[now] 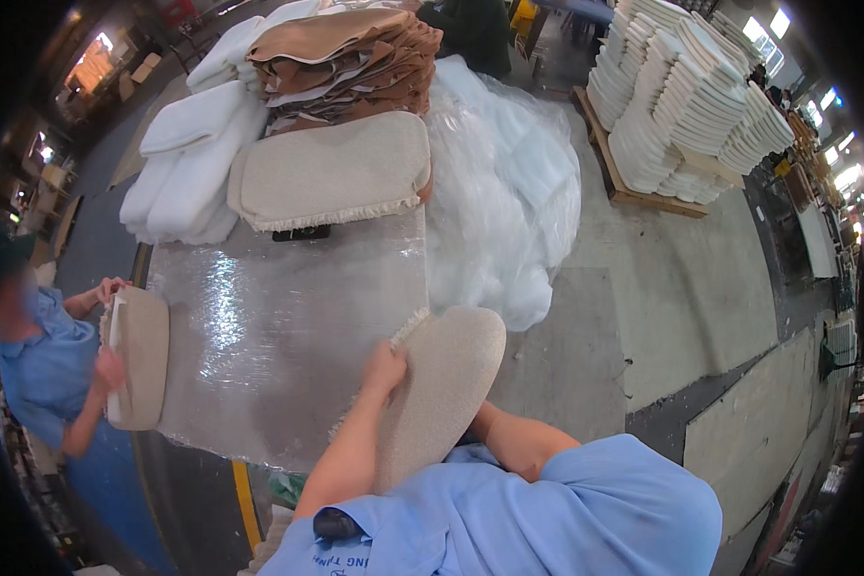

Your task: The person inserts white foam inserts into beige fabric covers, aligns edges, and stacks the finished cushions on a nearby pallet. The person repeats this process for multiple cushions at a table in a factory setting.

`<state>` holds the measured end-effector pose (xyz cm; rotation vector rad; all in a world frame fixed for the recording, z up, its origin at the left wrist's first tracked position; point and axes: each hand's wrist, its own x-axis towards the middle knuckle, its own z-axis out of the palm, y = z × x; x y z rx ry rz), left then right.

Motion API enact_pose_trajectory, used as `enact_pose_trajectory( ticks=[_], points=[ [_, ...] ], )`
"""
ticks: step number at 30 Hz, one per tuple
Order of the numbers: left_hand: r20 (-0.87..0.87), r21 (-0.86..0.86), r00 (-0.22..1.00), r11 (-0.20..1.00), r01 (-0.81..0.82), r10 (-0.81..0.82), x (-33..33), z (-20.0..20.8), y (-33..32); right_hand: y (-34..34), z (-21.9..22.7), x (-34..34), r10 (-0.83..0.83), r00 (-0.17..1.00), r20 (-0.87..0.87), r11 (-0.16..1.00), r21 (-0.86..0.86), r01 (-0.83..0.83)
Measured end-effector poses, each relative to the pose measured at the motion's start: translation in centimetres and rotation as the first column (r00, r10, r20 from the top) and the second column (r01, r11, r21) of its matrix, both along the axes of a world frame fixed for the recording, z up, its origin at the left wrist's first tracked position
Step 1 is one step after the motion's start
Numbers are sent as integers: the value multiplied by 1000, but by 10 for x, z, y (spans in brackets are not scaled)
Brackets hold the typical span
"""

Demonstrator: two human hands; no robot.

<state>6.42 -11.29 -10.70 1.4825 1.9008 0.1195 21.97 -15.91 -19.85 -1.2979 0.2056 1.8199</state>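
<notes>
A beige fabric-covered cushion (pixel 442 384) is tilted up against me at the near edge of the plastic-wrapped table. Its frayed, fringed edge faces left. There my left hand (pixel 386 368) is closed on the fringe, slightly blurred. My right forearm (pixel 523 442) reaches behind the cushion's right side, and the cushion hides that hand and its fingers. Another beige cushion (pixel 331 173) with a frayed front edge lies flat at the far side of the table.
Brown fabric pieces (pixel 346 67) and white padding (pixel 192 154) are piled at the back. Clear plastic (pixel 504 182) wraps pale padding to the right. White foam pads (pixel 682 86) stand on a pallet farther off. At left, a co-worker in blue handles a beige cushion (pixel 142 360).
</notes>
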Motion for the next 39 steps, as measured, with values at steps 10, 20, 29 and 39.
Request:
enact_pose_trajectory(
  ticks=[10, 20, 29, 39],
  points=[
    [-121, 140, 991, 989, -38, 55, 48, -7, 10, 71, -13, 9, 97, 992, 79, 992, -82, -90],
    [-195, 234, 976, 971, -44, 92, 53, -27, 8, 64, -31, 13, 192, 977, 93, 969, -177, -173],
    [-17, 76, 985, 983, -169, 171, 40, -5, 34, 70, -25, 20, 278, 955, 103, 954, -144, -262],
    [-29, 278, 998, 959, -46, 56, 65, -33, 28, 66, -33, 37, 340, 928, 154, 930, -199, -308]
  ],
)
